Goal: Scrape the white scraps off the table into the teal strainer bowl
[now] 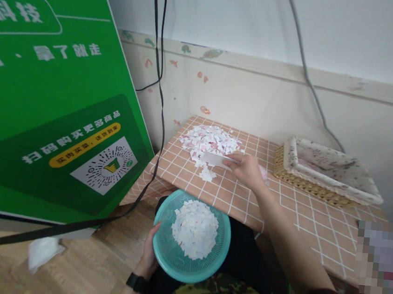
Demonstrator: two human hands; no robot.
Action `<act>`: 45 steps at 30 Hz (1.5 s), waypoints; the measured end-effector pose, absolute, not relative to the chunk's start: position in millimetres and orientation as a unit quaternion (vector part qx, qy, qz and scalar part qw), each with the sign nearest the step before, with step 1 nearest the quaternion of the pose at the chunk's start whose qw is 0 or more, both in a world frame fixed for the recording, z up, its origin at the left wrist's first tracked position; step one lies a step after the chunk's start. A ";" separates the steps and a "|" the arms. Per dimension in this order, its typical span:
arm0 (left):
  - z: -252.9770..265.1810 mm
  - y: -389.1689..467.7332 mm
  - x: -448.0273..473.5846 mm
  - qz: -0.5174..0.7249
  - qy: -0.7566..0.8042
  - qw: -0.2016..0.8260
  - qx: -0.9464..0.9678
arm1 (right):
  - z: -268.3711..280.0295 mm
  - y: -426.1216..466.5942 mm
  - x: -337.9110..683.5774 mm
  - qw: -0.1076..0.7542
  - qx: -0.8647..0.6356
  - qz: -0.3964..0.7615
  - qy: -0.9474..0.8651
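Observation:
My left hand grips the left rim of a round teal plastic colander at my lap, just below the table edge. A heap of small white paper scraps lies inside it. Over the table, my right hand is closed on a flat white card-like piece. Its far end touches or hovers over the near side of a loose pile of white and pink paper scraps; contact is hard to tell. A few scraps spread toward the table's front edge.
The table has a brown checked cloth and stands against the wall. A wicker basket with a patterned lining sits at the right. A green sign panel and black cables are on the left. White crumpled material lies on the floor.

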State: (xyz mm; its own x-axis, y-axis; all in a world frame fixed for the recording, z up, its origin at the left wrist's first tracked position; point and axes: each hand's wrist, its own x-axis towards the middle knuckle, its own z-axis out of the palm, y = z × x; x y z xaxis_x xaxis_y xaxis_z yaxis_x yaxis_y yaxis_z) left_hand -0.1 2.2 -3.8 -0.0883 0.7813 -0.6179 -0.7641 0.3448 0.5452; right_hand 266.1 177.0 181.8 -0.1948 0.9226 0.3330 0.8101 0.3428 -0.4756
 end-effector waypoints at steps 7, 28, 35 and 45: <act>-0.5 3.0 1.6 0.580 0.474 0.663 0.019 | 185.7 181.0 265.4 0.282 -0.536 0.139 -0.783; 6.3 3.6 2.9 0.572 0.492 0.656 0.014 | 195.2 181.0 257.2 0.262 -0.516 0.203 -0.790; 4.2 3.1 2.6 0.574 0.484 0.660 0.012 | 195.2 181.7 254.3 0.267 -0.535 0.178 -0.782; 5.9 2.9 2.2 0.568 0.480 0.669 0.010 | 197.0 177.0 261.7 0.271 -0.568 0.207 -0.749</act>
State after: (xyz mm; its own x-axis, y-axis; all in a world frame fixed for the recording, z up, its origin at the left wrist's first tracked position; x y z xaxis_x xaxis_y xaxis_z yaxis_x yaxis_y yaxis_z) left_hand 2.2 2.9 5.9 -0.1060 0.7690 -0.6303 -0.7500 0.3544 0.5585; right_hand 261.7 177.0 197.0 -0.2071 0.9631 0.1720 0.7388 0.2692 -0.6178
